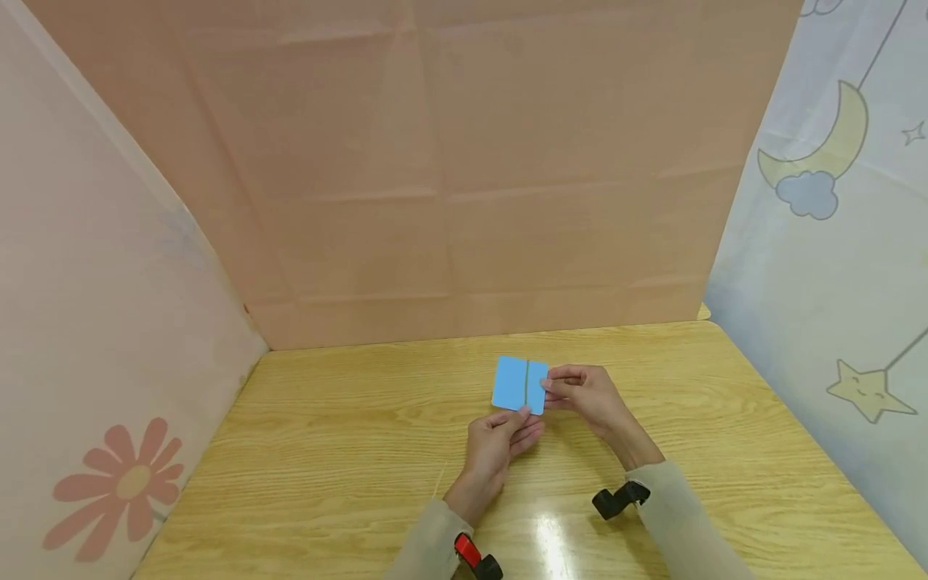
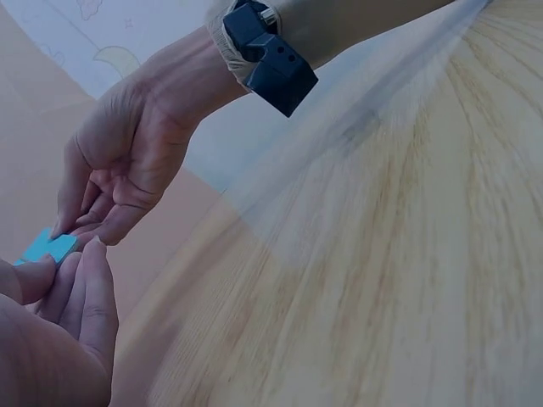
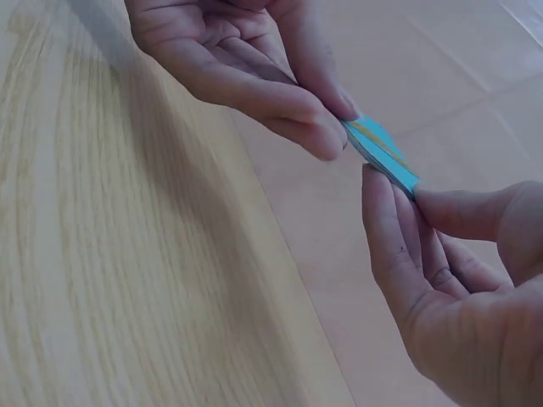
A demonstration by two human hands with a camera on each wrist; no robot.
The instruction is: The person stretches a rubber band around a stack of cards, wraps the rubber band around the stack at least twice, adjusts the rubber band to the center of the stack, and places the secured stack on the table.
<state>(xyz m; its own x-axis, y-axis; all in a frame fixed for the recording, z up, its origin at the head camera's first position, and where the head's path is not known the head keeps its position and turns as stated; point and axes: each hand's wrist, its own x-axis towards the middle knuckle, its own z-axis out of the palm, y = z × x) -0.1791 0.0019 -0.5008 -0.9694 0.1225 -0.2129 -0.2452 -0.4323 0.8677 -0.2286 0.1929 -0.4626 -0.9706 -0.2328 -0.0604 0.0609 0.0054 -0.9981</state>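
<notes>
A thin stack of blue square cards (image 1: 511,382) is held above the wooden table, with a yellowish rubber band (image 1: 526,383) running round it right of its middle. My left hand (image 1: 495,448) pinches the near edge, thumb on top and fingers beneath. At the right edge, my right hand (image 1: 590,400) grips the stack between thumb and fingers. Layered edges of the cards (image 3: 380,156) show in the right wrist view, between both hands' fingertips. In the left wrist view only a corner of the blue stack (image 2: 59,246) shows; my fingers hide the rest.
The wood-grain table (image 1: 326,451) spreads beneath both hands. A brown-pink cloth wall (image 1: 449,177) stands at its back edge. Printed cloth walls flank it, with a flower (image 1: 130,483) on the left and a moon (image 1: 834,145) on the right. Each wrist wears a black camera mount (image 1: 616,499).
</notes>
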